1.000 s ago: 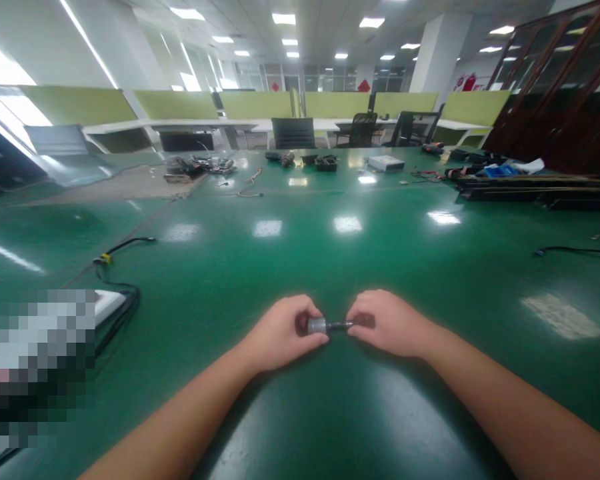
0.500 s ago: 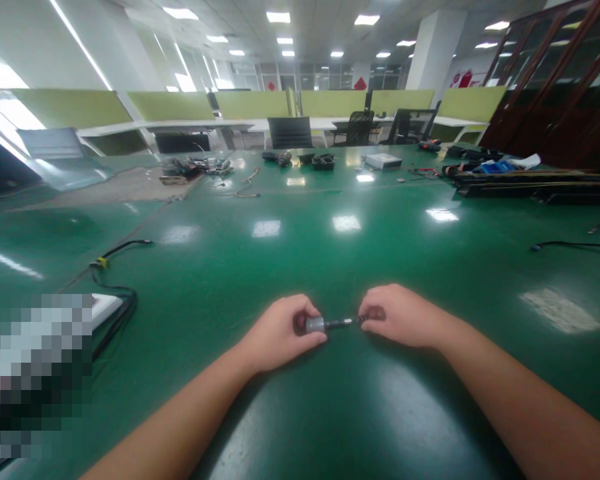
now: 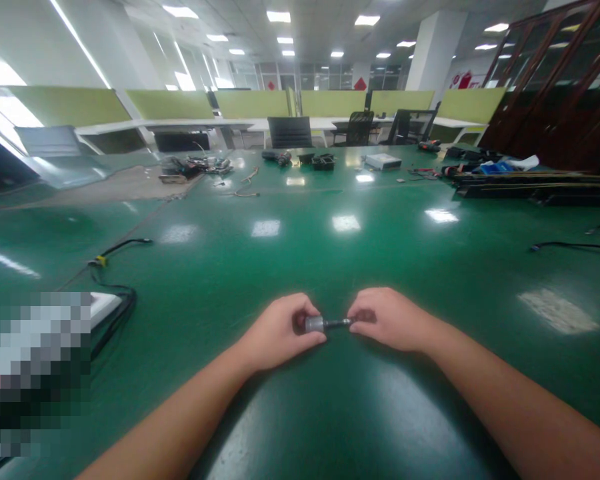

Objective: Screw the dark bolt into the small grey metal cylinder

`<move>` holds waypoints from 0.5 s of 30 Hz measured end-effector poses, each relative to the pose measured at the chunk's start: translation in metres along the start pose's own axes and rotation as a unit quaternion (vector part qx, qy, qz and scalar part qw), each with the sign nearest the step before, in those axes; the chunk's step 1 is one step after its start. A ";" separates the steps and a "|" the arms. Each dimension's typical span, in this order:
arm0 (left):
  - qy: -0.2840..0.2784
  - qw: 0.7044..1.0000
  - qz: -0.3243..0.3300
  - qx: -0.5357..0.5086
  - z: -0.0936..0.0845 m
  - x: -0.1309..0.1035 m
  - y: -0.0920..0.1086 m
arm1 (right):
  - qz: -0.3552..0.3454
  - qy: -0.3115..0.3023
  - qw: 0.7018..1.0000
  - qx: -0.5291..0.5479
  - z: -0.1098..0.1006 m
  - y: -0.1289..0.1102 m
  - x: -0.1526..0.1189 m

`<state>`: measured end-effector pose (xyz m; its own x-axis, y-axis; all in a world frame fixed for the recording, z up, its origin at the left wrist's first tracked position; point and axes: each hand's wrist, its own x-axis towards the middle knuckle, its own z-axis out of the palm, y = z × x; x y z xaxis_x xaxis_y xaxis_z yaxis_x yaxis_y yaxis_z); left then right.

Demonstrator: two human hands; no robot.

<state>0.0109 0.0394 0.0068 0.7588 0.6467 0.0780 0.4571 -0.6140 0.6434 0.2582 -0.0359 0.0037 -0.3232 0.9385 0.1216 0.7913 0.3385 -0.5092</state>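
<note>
My left hand (image 3: 285, 333) is closed around the grey handle end of a screwdriver (image 3: 316, 325), its thumb and forefinger on either side. The thin dark shaft (image 3: 334, 324) points right and ends in a silvery tip. At that tip, my right hand (image 3: 387, 320) is closed in a pinch. A small dark piece seems to lie between its fingertips, mostly hidden by them. Both hands are low over the green tabletop (image 3: 300, 273), in the middle of the head view.
At left lie a blurred-out pale object (image 3: 35, 353) and black cables (image 3: 123, 303). More cables (image 3: 575, 247) lie at right. Far back are a heap of parts (image 3: 195, 167), a white box (image 3: 383, 161) and long black bars (image 3: 530, 185). Chairs (image 3: 289, 132) and green partitions stand beyond.
My right hand has moved a little left, closing the gap to the screwdriver's tip, and its fingers now meet it. My left hand and the screwdriver have hardly moved.
</note>
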 end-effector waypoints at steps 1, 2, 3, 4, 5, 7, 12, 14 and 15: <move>0.000 1.000 0.004 0.000 0.000 0.000 -0.001 | -0.008 0.004 1.000 -0.004 0.004 -0.003 0.002; 0.000 1.000 0.008 0.000 0.001 0.000 -0.001 | -0.014 0.012 1.000 -0.005 0.009 -0.006 0.005; 0.002 1.000 0.012 0.000 0.001 0.000 -0.002 | -0.025 0.022 0.999 -0.005 0.013 -0.009 0.008; 0.006 1.000 0.017 0.000 0.001 0.001 -0.003 | -0.035 0.035 0.999 -0.008 0.017 -0.013 0.010; 0.012 1.000 0.022 -0.001 0.001 0.000 -0.004 | -0.043 0.041 0.998 -0.013 0.021 -0.015 0.012; 0.020 0.999 0.029 -0.004 0.001 0.000 -0.005 | -0.052 0.048 0.997 -0.019 0.025 -0.019 0.015; 0.013 0.999 0.039 -0.011 -0.001 -0.001 -0.004 | -0.051 0.050 0.997 -0.017 0.024 -0.017 0.011; 0.013 0.999 0.037 -0.017 -0.001 -0.001 -0.003 | -0.052 0.049 0.997 -0.015 0.023 -0.017 0.010; 0.013 0.999 0.036 -0.018 -0.001 -0.001 -0.003 | -0.054 0.048 0.997 -0.012 0.023 -0.017 0.010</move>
<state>0.0089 0.0409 0.0058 0.7770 0.6127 0.1448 0.3838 -0.6432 0.6626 0.2298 -0.0333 -0.0058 -0.3575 0.8980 0.2566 0.7674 0.4390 -0.4673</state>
